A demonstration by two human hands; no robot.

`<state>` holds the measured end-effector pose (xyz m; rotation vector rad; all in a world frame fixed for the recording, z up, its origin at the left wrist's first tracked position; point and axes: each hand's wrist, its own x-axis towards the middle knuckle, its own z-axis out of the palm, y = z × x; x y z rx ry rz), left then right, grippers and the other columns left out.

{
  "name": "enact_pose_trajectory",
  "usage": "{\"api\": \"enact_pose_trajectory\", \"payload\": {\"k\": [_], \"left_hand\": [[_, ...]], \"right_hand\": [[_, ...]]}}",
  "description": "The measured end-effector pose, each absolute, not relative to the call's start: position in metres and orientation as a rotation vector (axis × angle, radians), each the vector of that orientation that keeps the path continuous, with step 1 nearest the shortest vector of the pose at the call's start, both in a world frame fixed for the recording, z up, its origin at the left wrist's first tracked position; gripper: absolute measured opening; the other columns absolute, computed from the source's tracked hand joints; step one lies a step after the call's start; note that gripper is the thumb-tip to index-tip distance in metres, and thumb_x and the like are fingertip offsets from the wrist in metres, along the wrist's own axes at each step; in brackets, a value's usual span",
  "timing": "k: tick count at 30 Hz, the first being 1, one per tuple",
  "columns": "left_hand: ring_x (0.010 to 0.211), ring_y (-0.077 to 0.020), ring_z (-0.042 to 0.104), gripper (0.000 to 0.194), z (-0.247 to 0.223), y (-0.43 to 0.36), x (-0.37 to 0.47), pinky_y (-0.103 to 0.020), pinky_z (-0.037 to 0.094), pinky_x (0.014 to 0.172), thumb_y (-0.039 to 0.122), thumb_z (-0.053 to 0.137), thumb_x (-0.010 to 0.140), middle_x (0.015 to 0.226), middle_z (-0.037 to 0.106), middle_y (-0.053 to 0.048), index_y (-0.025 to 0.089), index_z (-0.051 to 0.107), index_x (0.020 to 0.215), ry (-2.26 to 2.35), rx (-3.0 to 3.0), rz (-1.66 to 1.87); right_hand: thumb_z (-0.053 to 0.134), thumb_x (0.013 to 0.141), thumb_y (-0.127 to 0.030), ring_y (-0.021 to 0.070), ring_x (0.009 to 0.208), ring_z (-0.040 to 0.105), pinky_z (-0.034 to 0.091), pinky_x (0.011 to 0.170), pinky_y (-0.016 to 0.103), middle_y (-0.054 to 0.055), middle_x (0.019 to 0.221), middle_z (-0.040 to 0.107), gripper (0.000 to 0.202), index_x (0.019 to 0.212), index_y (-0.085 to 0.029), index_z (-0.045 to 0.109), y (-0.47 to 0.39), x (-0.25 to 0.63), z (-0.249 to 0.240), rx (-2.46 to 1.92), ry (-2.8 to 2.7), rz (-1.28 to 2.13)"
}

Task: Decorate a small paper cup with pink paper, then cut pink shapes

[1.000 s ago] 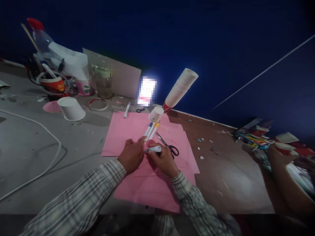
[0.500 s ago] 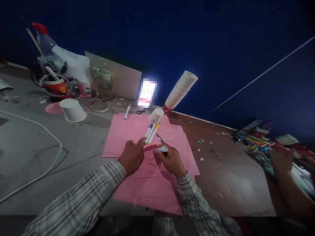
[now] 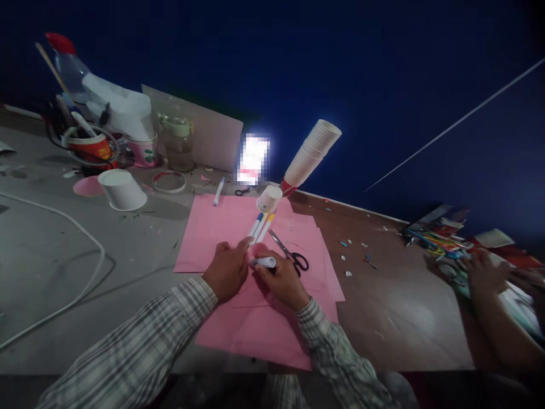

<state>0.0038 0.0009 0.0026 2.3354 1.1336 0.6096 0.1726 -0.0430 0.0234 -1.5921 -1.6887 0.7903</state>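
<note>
Head view: right hand (image 3: 281, 278) pinching a marker (image 3: 266, 262).
Its tip is hidden, apparently at the pink piece (image 3: 258, 248) beside the left hand (image 3: 227, 271), whose grip I cannot tell, between the desk's (image 3: 145, 244) front and back edges. For clean strokes, brace the piece firmly, draw lightly, and keep the scissors (image 3: 290, 253) clear.

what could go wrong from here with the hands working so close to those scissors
The right hand, gripping a white marker, might brush the scissors lying close beside it. The loose pens by the left hand's fingertips could roll if nudged. The tall stack of paper cups beyond them looks tilted and might topple if bumped.
</note>
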Motion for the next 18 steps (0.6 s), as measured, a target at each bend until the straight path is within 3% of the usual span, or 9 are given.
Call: {"api": "enact_pose_trajectory", "payload": {"k": [7,11,15,18], "left_hand": [[0.062,-0.0187,0.059,0.051,0.006,0.001,0.004,-0.041,0.033,0.09,0.01,0.04,0.087,0.07,0.065,0.001,0.012,0.038,0.138,1.128,2.315,0.579],[0.06,-0.0181,0.056,0.05,0.005,0.001,0.004,-0.041,0.034,0.09,0.011,0.04,0.087,0.068,0.062,0.002,0.01,0.038,0.137,1.157,2.313,0.583],[0.059,-0.0174,0.053,0.054,0.007,0.0,0.004,-0.039,0.035,0.088,0.007,0.041,0.082,0.066,0.06,0.004,0.011,0.04,0.136,1.169,2.296,0.564],[0.06,-0.0173,0.053,0.054,0.009,-0.001,0.002,-0.039,0.035,0.089,0.009,0.04,0.083,0.069,0.062,0.003,0.011,0.038,0.137,1.134,2.278,0.568]], "right_hand": [[0.058,0.085,-0.031,0.0199,0.071,0.068,0.051,0.068,0.031,0.005,0.08,0.074,0.02,0.097,-0.019,0.068,-0.042,0.188,0.031,-1.669,-1.774,0.701],[0.066,0.08,-0.034,0.0158,0.061,0.062,0.049,0.058,0.027,0.002,0.071,0.069,0.019,0.091,-0.019,0.069,-0.045,0.208,0.041,-1.471,-1.614,0.961],[0.063,0.086,-0.037,0.0082,0.04,0.038,0.032,0.041,0.02,-0.008,0.051,0.05,0.031,0.112,-0.021,0.062,-0.046,0.22,0.045,-1.214,-1.222,1.076],[0.059,0.089,-0.032,0.009,0.047,0.044,0.038,0.044,0.021,-0.005,0.065,0.059,0.037,0.125,-0.024,0.054,-0.04,0.213,0.038,-1.226,-1.205,0.899]]}}
